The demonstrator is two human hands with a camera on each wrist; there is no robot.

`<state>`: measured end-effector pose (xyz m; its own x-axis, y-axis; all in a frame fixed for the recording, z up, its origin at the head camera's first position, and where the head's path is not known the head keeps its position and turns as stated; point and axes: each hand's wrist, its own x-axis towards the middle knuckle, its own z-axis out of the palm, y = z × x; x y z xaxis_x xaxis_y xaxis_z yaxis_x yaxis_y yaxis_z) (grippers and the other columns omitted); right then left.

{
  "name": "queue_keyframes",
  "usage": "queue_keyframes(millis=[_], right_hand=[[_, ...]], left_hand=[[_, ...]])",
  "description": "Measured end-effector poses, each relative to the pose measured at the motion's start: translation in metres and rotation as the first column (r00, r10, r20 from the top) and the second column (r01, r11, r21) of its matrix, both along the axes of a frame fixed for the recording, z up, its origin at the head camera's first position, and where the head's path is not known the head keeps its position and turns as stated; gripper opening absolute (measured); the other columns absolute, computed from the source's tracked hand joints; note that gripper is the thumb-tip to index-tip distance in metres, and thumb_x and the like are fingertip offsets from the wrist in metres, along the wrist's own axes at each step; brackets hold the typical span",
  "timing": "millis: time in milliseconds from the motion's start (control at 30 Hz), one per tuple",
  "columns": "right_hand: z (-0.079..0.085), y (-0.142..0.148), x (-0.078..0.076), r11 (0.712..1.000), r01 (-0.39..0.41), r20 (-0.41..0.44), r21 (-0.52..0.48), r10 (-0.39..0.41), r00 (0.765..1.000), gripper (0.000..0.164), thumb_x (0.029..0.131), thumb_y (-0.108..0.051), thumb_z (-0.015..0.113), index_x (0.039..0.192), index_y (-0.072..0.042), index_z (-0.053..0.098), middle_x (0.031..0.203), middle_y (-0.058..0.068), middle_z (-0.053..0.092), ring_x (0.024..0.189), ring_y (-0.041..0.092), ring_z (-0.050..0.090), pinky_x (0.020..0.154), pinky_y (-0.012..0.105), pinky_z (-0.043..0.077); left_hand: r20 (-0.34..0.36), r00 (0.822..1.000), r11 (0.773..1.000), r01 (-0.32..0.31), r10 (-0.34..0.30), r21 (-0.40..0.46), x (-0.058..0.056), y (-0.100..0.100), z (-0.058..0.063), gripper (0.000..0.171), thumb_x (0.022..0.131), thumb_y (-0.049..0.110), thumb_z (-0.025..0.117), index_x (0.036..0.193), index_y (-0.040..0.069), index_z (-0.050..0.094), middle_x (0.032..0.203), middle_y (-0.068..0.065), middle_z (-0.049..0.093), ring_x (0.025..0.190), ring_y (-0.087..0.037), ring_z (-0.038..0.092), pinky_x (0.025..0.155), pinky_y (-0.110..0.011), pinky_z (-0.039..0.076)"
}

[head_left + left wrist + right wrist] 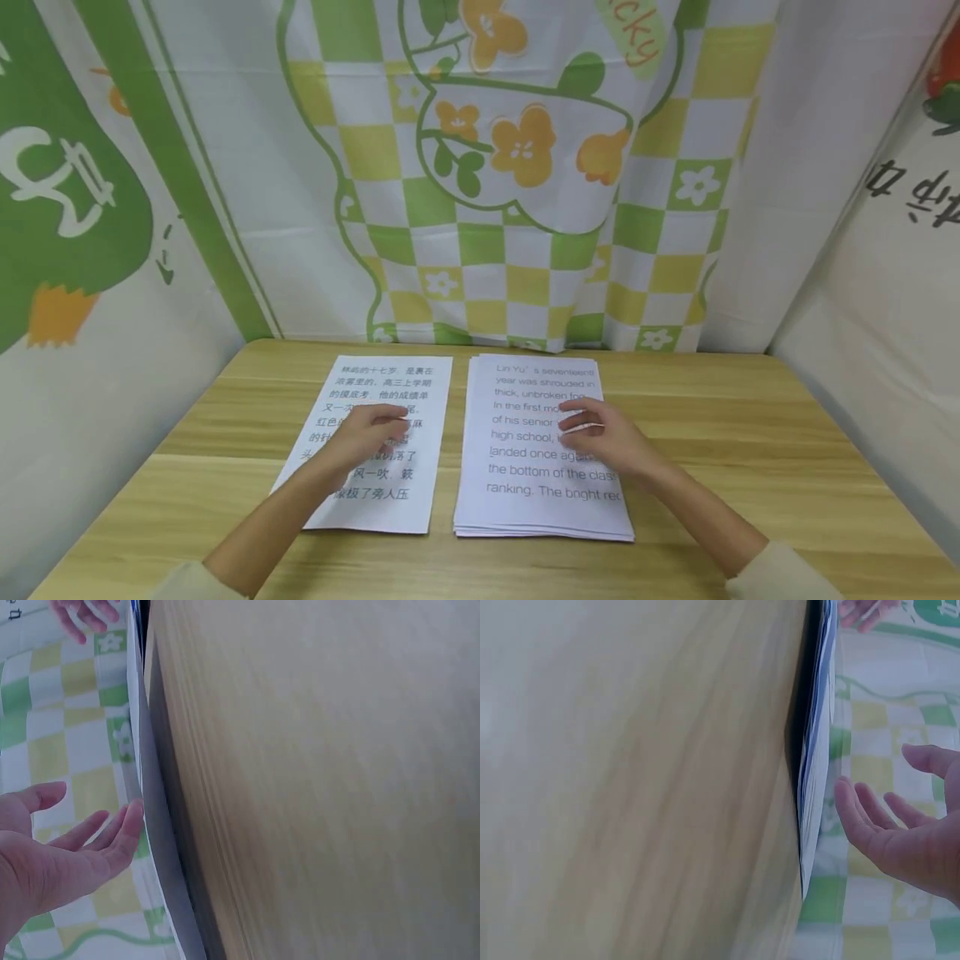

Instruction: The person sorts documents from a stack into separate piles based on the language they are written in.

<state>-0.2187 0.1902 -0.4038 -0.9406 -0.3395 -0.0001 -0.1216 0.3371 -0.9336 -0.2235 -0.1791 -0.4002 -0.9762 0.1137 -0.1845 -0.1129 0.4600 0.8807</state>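
Note:
On the left lies a white sheet of paper (420, 512) printed with Chinese text. My left hand (372, 437) is over its middle, fingers loosely bent and thumb apart, holding nothing. Beside it sits a stack of white paper sheets (525, 517), the top one printed in English, with the lower edges slightly uneven. Over the right part of this stack is my right hand (603, 433), its fingers loosely curved around nothing. In the left wrist view, a fingertip of the left hand (67, 862) comes close to the paper; I cannot tell whether it touches. The right hand (907, 832) appears apart from the stack's edge (815, 772).
Both papers lie on a wooden table (720, 467), with a narrow strip of tabletop between them. A green and yellow checkered curtain (480, 250) hangs behind the table's back edge. Printed cloth walls (885, 333) stand at the left and right.

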Motion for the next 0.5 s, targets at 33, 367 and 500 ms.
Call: queue_keyframes(millis=[33,367,500], right_hand=[[0.001,0.005,0.000,1.000,0.029,0.005,0.002,-0.029,1.000,0.055,0.095,-0.005,0.070,0.143,0.011,0.048,0.127,0.030,0.062,0.108,0.032,0.069,0.089,0.042,0.063],[0.003,0.043,-0.004,0.979,0.200,0.090,0.028,-0.202,0.975,0.062,0.097,-0.002,0.065,0.150,0.012,0.035,0.133,0.038,0.054,0.105,0.036,0.069,0.086,0.044,0.064],[0.005,0.053,-0.005,0.975,0.218,0.099,0.041,-0.221,0.970,0.065,0.101,-0.004,0.063,0.153,0.013,0.028,0.134,0.039,0.052,0.104,0.038,0.070,0.087,0.046,0.064]], left_hand=[[0.010,1.000,1.000,0.009,-0.009,0.016,0.000,0.004,0.000,0.049,0.102,0.019,0.060,0.141,-0.009,0.056,0.134,-0.024,0.064,0.102,-0.028,0.068,0.093,-0.043,0.058],[0.091,0.991,0.977,0.079,-0.098,0.199,-0.001,0.031,-0.003,0.043,0.104,0.011,0.054,0.140,-0.013,0.053,0.128,-0.026,0.067,0.111,-0.034,0.071,0.097,-0.041,0.060],[0.102,0.981,0.949,0.129,-0.164,0.287,-0.003,0.036,-0.006,0.045,0.105,0.008,0.050,0.143,-0.017,0.046,0.133,-0.031,0.062,0.118,-0.039,0.067,0.098,-0.041,0.060]])
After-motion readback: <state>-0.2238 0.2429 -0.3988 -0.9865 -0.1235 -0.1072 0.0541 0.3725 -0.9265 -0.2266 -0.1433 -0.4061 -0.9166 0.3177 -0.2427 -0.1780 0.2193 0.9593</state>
